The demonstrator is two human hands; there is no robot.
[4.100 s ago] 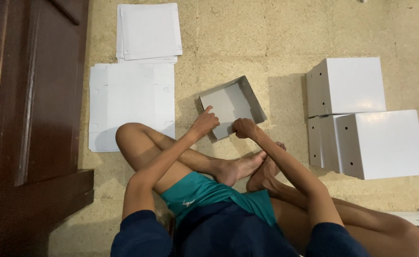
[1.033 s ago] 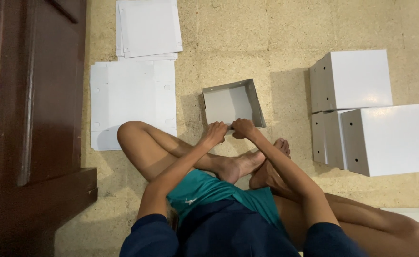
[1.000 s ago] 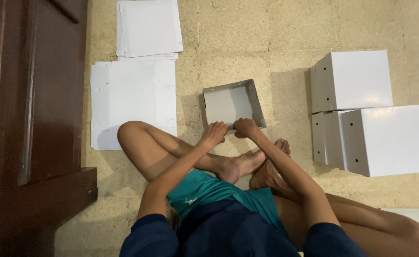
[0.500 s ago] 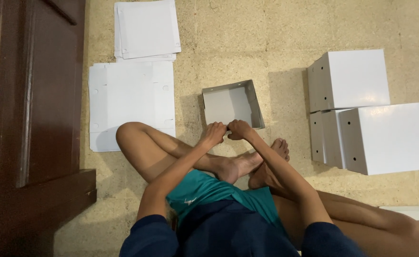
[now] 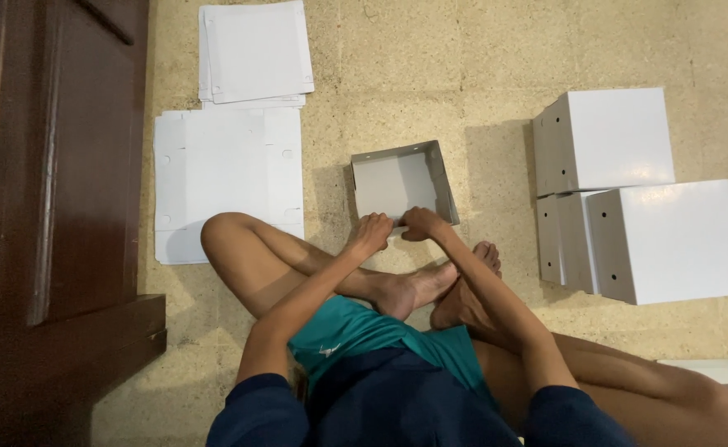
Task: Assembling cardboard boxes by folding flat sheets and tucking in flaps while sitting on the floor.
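The person sat cross-legged on the stone-tiled floor (image 5: pixel 430 74), both arms stretched forward over the crossed legs. The left hand (image 5: pixel 372 233) and the right hand (image 5: pixel 422 223) met side by side at the near wall of a half-folded white cardboard box (image 5: pixel 401 182), which lay open-topped on the floor just ahead of the fingers. Both hands had their fingers curled down onto that near edge, pinching the cardboard flap there; the left hand gripped the near-left part of the wall, the right hand the near-right part, with only a narrow gap between the two. The box's open tray stretched away from the hands, its far wall and side walls standing up.

Beyond the left hand and off to its outer side lay a large flat unfolded cardboard sheet (image 5: pixel 223 178), and farther still past it a stack of flat white sheets (image 5: pixel 256 50). To the outer side of the right hand, well apart from it, stood the finished white boxes (image 5: pixel 629 190), grouped close together, some resting against each other. Nearer than both hands, the bare feet (image 5: pixel 438 285) lay crossed just under the wrists. Far out past the left arm ran a dark wooden door (image 5: pixel 49 165).
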